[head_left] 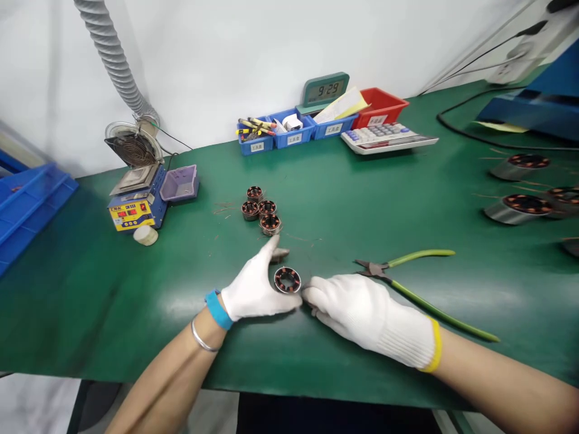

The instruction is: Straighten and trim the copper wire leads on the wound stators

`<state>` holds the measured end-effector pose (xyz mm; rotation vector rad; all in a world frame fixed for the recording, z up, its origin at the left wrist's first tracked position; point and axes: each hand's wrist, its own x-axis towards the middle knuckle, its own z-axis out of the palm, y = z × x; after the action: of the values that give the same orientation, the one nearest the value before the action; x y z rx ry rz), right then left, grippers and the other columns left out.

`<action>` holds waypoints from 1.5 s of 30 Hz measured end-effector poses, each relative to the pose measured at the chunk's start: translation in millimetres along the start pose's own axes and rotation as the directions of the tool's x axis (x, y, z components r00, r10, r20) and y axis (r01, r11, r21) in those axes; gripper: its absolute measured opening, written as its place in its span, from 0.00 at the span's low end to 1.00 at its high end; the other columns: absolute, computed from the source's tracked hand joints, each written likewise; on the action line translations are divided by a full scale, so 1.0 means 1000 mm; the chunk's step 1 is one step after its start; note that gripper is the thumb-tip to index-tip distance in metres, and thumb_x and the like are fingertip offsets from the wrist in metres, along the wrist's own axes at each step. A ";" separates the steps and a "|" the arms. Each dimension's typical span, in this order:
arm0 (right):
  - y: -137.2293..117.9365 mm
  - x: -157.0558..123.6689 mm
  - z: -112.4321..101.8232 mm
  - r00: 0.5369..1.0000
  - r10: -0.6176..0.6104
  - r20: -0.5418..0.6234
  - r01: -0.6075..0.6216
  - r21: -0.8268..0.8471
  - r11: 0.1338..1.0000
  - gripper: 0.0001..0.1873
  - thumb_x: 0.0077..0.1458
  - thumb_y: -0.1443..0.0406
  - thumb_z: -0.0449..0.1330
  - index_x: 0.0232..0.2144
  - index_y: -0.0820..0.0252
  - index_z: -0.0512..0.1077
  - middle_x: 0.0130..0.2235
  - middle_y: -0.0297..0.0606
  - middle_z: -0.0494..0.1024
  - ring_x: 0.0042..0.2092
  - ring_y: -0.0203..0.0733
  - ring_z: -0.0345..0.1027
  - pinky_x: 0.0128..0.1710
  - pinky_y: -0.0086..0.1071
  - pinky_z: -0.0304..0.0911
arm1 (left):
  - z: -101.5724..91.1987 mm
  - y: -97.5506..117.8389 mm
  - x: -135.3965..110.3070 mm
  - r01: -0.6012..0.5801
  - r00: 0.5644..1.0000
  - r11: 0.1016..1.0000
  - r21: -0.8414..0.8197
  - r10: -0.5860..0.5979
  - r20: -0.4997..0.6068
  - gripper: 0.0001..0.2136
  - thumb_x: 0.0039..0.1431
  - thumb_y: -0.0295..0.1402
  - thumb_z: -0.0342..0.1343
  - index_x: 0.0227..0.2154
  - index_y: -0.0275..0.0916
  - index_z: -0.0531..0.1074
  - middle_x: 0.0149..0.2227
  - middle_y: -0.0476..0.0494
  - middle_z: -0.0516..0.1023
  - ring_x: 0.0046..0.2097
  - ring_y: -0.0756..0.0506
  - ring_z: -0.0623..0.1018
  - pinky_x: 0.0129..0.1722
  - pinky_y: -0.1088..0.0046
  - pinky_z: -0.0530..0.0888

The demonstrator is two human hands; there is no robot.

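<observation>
A small ring-shaped motor stator [287, 280] with copper windings and a silvery rim sits in the crook of my left hand [260, 283]. My left thumb is along its near side and the fingers lie beyond it, gripping it low over the table. Both hands wear white gloves with dark fingertips. Just right of the stator, my right hand [350, 304] is closed in a pinch; what is between its fingertips is hidden. Beyond my left hand stand several similar stators [267, 208] in a cluster. Pliers [377, 269] with green handles lie spread beside my right hand.
Several blurred stators [520, 208] stand at the right. A yellow-and-blue heating unit [136, 202] and a purple tray [181, 184] are at the left. Blue bins [294, 137], a red bin [384, 105], a calculator [386, 138] and a clock [325, 89] line the back. Wire scraps lie about.
</observation>
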<state>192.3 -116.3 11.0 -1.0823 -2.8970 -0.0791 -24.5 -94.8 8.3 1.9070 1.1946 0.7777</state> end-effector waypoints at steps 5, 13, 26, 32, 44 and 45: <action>0.003 0.003 -0.003 0.978 0.195 0.070 -0.200 0.068 0.978 0.09 0.64 0.63 0.54 0.36 0.56 0.74 0.34 0.38 0.79 0.31 0.43 0.74 0.27 0.35 0.50 | 0.000 -0.005 0.002 0.004 0.999 0.979 0.203 -0.012 0.040 0.37 0.41 0.36 0.70 0.58 0.36 0.69 0.51 0.34 0.79 0.52 0.31 0.78 0.57 0.50 0.73; 0.010 0.014 -0.004 0.911 0.385 0.148 -0.408 0.180 0.895 0.20 0.60 0.54 0.58 0.53 0.46 0.74 0.44 0.34 0.83 0.41 0.52 0.78 0.31 0.36 0.58 | -0.001 -0.001 0.006 0.022 0.991 0.992 0.121 -0.038 0.128 0.47 0.41 0.34 0.70 0.67 0.37 0.59 0.46 0.42 0.82 0.45 0.37 0.81 0.47 0.61 0.77; 0.016 -0.001 -0.040 0.839 0.310 0.447 -0.530 0.542 0.653 0.20 0.52 0.58 0.60 0.49 0.47 0.77 0.40 0.31 0.84 0.40 0.45 0.77 0.38 0.34 0.66 | 0.008 0.001 0.003 -0.011 1.000 0.987 0.162 0.007 0.027 0.45 0.45 0.34 0.66 0.67 0.35 0.56 0.43 0.41 0.83 0.43 0.38 0.82 0.46 0.61 0.77; 0.006 0.001 -0.016 0.779 0.586 0.224 -0.625 0.360 0.693 0.24 0.58 0.53 0.57 0.55 0.48 0.74 0.35 0.34 0.84 0.41 0.52 0.77 0.33 0.37 0.63 | 0.009 0.003 0.006 0.023 1.000 0.991 0.129 -0.025 0.013 0.46 0.43 0.35 0.68 0.67 0.35 0.56 0.44 0.40 0.82 0.42 0.37 0.82 0.43 0.60 0.79; 0.001 0.017 -0.006 0.862 0.478 0.172 -0.488 0.540 0.686 0.13 0.60 0.60 0.55 0.39 0.50 0.81 0.35 0.34 0.84 0.36 0.44 0.76 0.33 0.32 0.62 | 0.004 0.010 0.009 0.136 0.990 0.986 -0.095 -0.133 0.041 0.41 0.40 0.32 0.69 0.62 0.35 0.65 0.45 0.40 0.81 0.44 0.39 0.81 0.47 0.61 0.78; -0.001 0.017 -0.007 0.872 0.460 0.168 -0.473 0.529 0.704 0.13 0.60 0.61 0.55 0.38 0.51 0.81 0.34 0.34 0.83 0.35 0.44 0.76 0.31 0.32 0.61 | 0.002 0.011 0.011 0.163 0.987 0.970 -0.179 -0.157 0.043 0.32 0.41 0.31 0.68 0.54 0.35 0.72 0.45 0.40 0.81 0.45 0.39 0.80 0.48 0.62 0.77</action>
<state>178.9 -106.8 18.5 -1.6158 -2.2907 0.7537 -13.2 -88.5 17.4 1.6461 1.2004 0.7432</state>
